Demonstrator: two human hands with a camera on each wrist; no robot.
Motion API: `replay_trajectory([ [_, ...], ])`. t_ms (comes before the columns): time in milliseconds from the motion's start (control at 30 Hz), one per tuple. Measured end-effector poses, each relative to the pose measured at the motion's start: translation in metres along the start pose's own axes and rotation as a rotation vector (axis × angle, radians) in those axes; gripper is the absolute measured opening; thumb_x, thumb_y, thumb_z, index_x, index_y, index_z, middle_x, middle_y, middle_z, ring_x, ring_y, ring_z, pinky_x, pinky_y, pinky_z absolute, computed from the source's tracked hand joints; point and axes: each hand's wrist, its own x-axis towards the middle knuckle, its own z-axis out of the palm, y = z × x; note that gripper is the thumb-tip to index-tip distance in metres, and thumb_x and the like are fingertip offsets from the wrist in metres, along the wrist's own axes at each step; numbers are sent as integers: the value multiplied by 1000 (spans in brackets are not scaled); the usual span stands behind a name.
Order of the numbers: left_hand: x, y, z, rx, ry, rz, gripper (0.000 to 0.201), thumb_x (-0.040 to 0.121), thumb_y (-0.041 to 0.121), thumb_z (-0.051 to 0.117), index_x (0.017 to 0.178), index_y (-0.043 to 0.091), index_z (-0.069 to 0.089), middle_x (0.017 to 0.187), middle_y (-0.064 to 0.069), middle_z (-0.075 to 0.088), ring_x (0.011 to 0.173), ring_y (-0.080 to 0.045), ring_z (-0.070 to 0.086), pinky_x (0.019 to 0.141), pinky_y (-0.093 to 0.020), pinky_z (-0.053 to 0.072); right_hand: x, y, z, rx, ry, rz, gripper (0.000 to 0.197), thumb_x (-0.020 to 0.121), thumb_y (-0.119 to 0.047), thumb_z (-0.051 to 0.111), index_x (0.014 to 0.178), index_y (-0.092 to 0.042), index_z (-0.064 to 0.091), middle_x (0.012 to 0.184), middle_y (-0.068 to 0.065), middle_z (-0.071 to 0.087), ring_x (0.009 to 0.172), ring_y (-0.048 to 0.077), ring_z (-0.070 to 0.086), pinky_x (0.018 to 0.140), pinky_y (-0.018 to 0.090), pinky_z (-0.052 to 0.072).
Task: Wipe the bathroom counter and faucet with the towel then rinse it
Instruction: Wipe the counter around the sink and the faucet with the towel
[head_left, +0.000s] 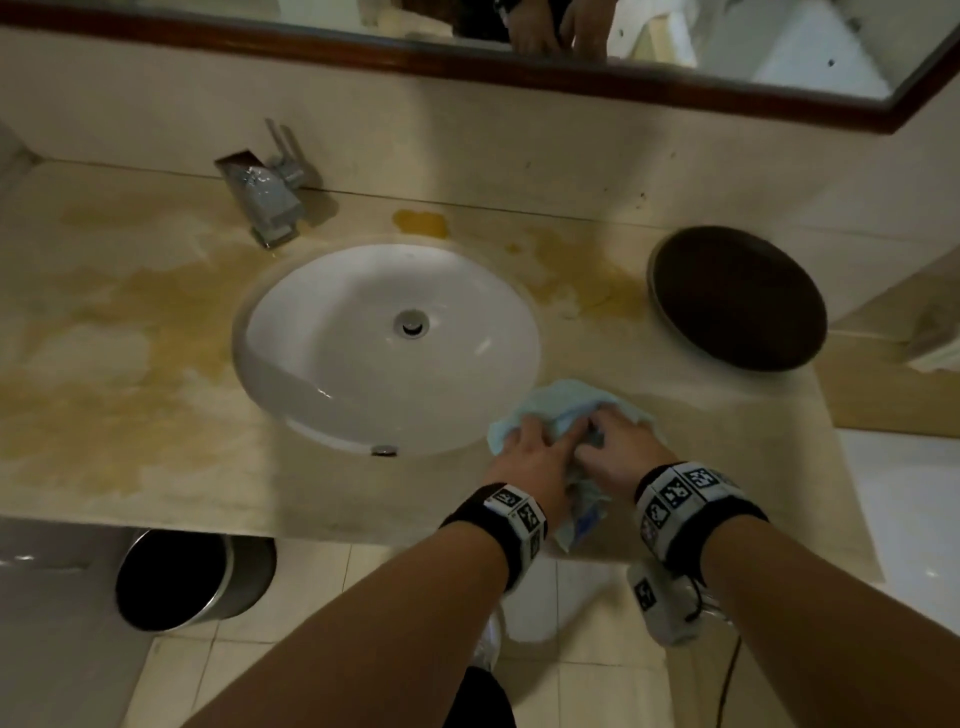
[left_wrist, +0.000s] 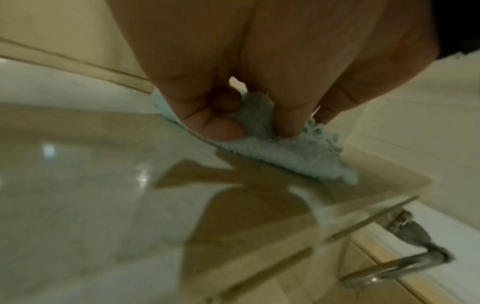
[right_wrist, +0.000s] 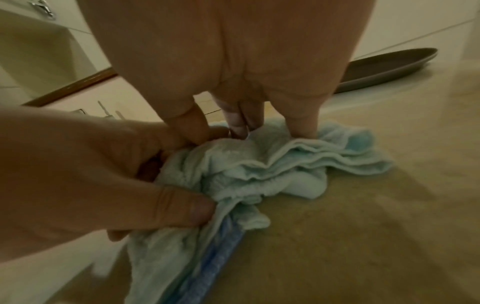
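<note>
A light blue towel with a darker blue stripe lies bunched on the beige counter, front right of the white sink basin. One end hangs over the counter's front edge. My left hand grips the towel's left part, with the thumb pinching a fold. My right hand is beside it, fingers curled down into the bunched cloth. In the left wrist view the curled fingers clamp the towel against the counter. The chrome faucet stands at the back left, far from both hands.
Yellowish stains spread over the counter left of the basin and behind it. A dark round tray sits at the back right. A mirror runs along the wall. A metal bin stands on the tiled floor under the counter.
</note>
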Motion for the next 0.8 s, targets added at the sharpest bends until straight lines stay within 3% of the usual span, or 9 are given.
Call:
replay_trajectory([
  [100, 8, -4, -7, 7, -37, -26, 93, 85, 45, 69, 151, 52, 4, 139, -10, 27, 126, -36, 41, 100, -48, 49, 16, -1, 3, -44, -7, 29, 57, 73, -52, 45, 126, -30, 43, 139, 5, 49, 132, 38, 37, 111, 50, 31],
  [200, 22, -5, -16, 18, -47, -34, 96, 85, 47, 69, 152, 51, 0, 140, -12, 26, 126, -39, 42, 100, -50, 48, 40, 1, -1, -102, -36, -20, 65, 72, -63, 45, 130, -32, 39, 149, 3, 41, 140, 39, 29, 117, 49, 20],
  [367, 44, -12, -35, 6, -38, -57, 92, 86, 50, 67, 151, 54, 1, 141, -11, 25, 127, -40, 43, 99, -51, 49, 59, -8, -24, -67, -45, 18, 76, 74, -61, 58, 139, -33, 32, 159, 1, 26, 147, 37, 12, 116, 51, 25],
  [433, 49, -16, -39, -17, -28, -69, 92, 84, 50, 68, 148, 59, 2, 139, -12, 24, 122, -41, 46, 96, -51, 51, 64, -15, -32, -72, -33, 51, 71, 75, -56, 63, 137, -35, 36, 153, 3, 34, 143, 37, 21, 112, 50, 33],
  [467, 50, -18, -40, -31, -23, -75, 92, 82, 50, 69, 147, 61, 3, 137, -13, 23, 118, -42, 48, 95, -50, 52, 66, -18, -36, -92, -20, 51, 67, 70, -59, 64, 129, -41, 41, 144, 3, 45, 135, 37, 35, 106, 50, 40],
  [533, 47, -19, -40, -56, -10, -83, 87, 82, 48, 68, 146, 60, 10, 131, -11, 24, 111, -42, 51, 92, -49, 53, 85, -11, -34, -94, -9, 34, 59, 56, -72, 64, 108, -50, 49, 115, -3, 63, 102, 27, 60, 84, 46, 53],
  [600, 43, -18, -41, -60, 2, -84, 76, 86, 44, 64, 147, 54, 18, 129, -10, 24, 109, -42, 51, 91, -48, 53, 103, 6, -27, -114, -66, -11, 58, 52, -78, 61, 101, -49, 54, 100, -11, 67, 82, 17, 64, 74, 39, 56],
  [733, 24, -21, -45, -87, -6, -51, 59, 93, 38, 56, 145, 50, 30, 127, -9, 31, 111, -42, 52, 97, -47, 50, 47, -25, -35, -231, -13, -87, 59, 58, -68, 63, 108, -37, 59, 111, -5, 65, 95, 22, 63, 86, 38, 53],
  [800, 8, -25, -41, -89, 5, -33, 56, 94, 44, 55, 145, 53, 32, 128, -10, 35, 114, -41, 51, 101, -46, 48, 18, -35, -28, -273, 16, -116, 48, 68, -59, 67, 105, -28, 65, 109, -1, 66, 98, 25, 62, 86, 35, 51],
])
